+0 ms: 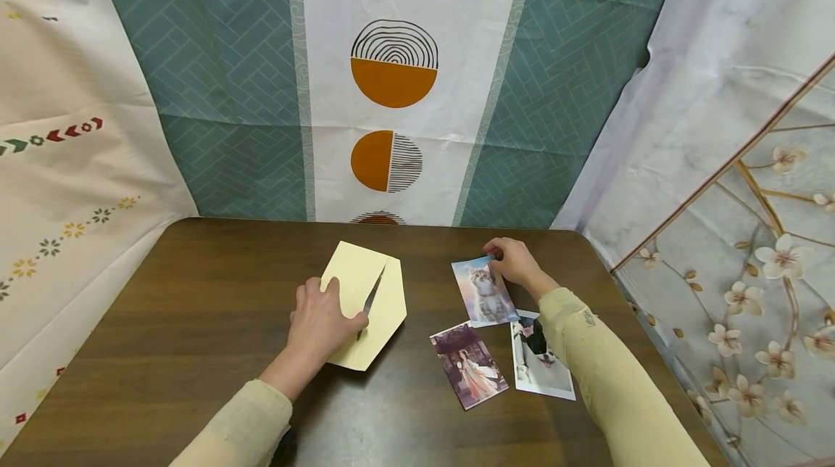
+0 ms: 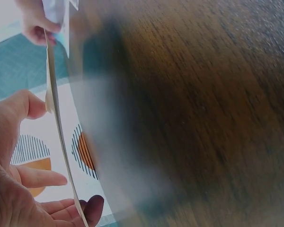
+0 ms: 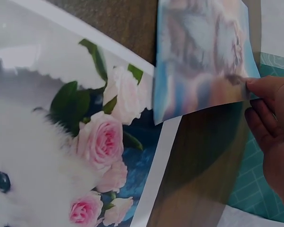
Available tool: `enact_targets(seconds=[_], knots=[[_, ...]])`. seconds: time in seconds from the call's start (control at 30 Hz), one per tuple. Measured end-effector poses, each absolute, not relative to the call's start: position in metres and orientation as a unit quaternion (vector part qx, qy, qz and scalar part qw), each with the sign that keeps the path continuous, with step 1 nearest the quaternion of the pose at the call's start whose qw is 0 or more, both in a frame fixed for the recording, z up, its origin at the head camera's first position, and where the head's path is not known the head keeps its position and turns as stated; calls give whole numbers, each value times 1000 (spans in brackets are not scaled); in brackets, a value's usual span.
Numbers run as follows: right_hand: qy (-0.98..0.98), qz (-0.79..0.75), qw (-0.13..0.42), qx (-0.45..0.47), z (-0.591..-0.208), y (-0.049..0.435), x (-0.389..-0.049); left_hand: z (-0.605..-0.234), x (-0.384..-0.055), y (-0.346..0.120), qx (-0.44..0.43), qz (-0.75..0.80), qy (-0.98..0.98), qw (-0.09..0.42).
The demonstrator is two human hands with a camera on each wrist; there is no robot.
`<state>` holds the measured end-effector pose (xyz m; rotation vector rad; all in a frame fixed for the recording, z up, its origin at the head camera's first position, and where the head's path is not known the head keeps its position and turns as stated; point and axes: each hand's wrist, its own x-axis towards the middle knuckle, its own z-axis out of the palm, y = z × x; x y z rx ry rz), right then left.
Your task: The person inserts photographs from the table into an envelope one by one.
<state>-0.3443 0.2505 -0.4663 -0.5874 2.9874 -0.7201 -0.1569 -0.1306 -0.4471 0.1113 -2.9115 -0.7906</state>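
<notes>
My left hand (image 1: 321,325) holds a cream envelope (image 1: 352,271) left of the middle of the table. A dark narrow gap runs slantwise down its face. The left wrist view shows the envelope edge-on between thumb and fingers. Farther right, my right hand (image 1: 515,265) pinches the edge of a kitten picture card (image 1: 481,293); the right wrist view shows this card raised and slightly bent. Below it lie a card of a figure in a pink gown (image 1: 471,369) and a white-bordered card (image 1: 540,373), whose roses and white fur show in the right wrist view. My right sleeve partly covers that card.
The brown wooden table (image 1: 196,307) carries all these things. A teal and white patterned cloth (image 1: 404,115) hangs behind its far edge. Floral cloth (image 1: 750,271) hangs along the right side and embroidered white cloth (image 1: 78,162) along the left.
</notes>
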Motion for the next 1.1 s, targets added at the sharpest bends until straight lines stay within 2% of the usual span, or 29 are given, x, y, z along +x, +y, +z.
enact_targets(seconds=[0.37, 0.63, 1.1], knots=[[941, -300, -5, -155, -452, 256, -353, -446, -157, -131, 38, -263, -962, 66], [908, -399, 45, -121, -434, 263, -357, -447, -156, -132, 40, -263, -962, 66], [826, -550, 83, -89, -411, 277, -355, -448, -157, -130, 35, -258, -963, 67]])
